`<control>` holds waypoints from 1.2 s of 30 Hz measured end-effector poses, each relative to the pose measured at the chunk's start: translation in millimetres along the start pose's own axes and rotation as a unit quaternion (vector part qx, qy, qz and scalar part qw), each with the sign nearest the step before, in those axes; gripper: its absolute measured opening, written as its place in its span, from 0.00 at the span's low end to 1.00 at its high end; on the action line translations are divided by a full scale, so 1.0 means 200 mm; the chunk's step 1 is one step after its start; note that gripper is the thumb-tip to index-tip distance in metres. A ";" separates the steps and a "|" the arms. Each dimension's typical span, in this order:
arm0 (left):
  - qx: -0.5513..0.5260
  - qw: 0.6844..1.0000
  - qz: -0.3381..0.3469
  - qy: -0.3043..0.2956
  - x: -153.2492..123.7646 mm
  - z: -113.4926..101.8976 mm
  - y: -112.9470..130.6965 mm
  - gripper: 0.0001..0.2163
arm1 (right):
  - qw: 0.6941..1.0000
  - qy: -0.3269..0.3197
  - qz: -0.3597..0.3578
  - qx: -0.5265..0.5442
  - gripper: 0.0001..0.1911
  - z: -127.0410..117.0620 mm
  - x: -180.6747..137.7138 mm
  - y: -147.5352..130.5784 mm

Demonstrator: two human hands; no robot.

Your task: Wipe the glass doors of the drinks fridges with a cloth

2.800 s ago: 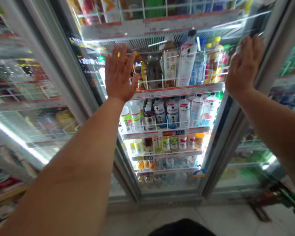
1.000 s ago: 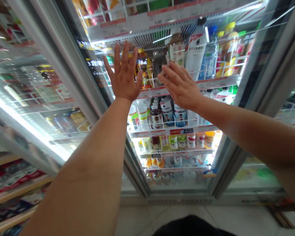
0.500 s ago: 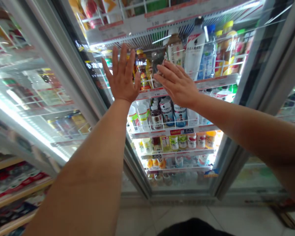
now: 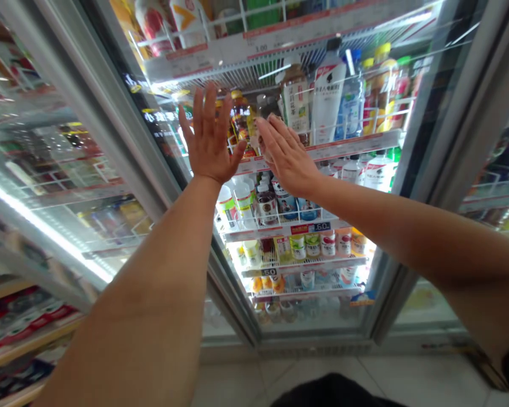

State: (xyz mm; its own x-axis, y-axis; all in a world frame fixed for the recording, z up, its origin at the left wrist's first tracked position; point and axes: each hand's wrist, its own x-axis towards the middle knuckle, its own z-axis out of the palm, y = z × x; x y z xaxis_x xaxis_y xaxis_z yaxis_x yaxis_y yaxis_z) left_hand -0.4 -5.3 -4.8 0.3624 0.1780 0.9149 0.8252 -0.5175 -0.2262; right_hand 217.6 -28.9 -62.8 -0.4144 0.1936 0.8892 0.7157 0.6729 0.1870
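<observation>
My left hand (image 4: 210, 141) is raised with fingers spread, its palm turned toward the glass door (image 4: 161, 164) of a drinks fridge, and seems to rest flat on the pane. Beside it to the right, my right hand (image 4: 289, 158) lies slanted against the same pane, fingers stretched out and close together, pointing up and left. A blurred pale patch shows at its fingertips; whether it is a reflection or something thin under the palm I cannot tell. Behind the glass, near my right hand, stand a tea bottle (image 4: 296, 99) and a clear bottle with a black cap (image 4: 328, 93).
Wire-fronted shelves inside hold several rows of bottles and cups (image 4: 314, 244). Metal door frames (image 4: 453, 130) run down both sides. To the left are another glass-fronted fridge (image 4: 63, 158) and an open shelf of packages (image 4: 29, 333). Pale floor tiles (image 4: 237, 376) lie below.
My right hand has slid left and down across the pane, closer to my left hand. The left hand keeps about the same place, and the view has shifted slightly.
</observation>
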 end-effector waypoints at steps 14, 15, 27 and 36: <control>0.023 0.995 0.075 -0.061 -0.03 -0.01 -0.01 0.39 | 0.998 0.026 0.054 0.036 0.44 0.05 0.26 -0.17; 0.029 0.995 0.079 -0.059 -0.03 -0.01 -0.01 0.39 | 0.998 0.021 0.056 0.031 0.44 0.06 0.27 -0.18; -0.013 0.997 0.069 -0.024 -0.04 -0.03 0.01 0.25 | 1.000 -0.011 0.010 -0.014 0.33 -0.39 0.07 0.40; -0.022 0.992 0.125 0.020 -0.14 -0.01 0.05 0.15 | 0.997 -0.002 0.012 -0.079 0.33 -0.34 0.00 0.43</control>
State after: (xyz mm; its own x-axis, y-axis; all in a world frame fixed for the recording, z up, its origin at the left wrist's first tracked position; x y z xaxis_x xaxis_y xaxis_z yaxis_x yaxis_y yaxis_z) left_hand -3.4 -17.0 -31.9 0.5361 0.0069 0.8441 0.6911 -0.5778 -0.4341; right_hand 318.4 -19.4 -17.8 -0.3984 0.2117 0.8924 0.8044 0.5481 0.2291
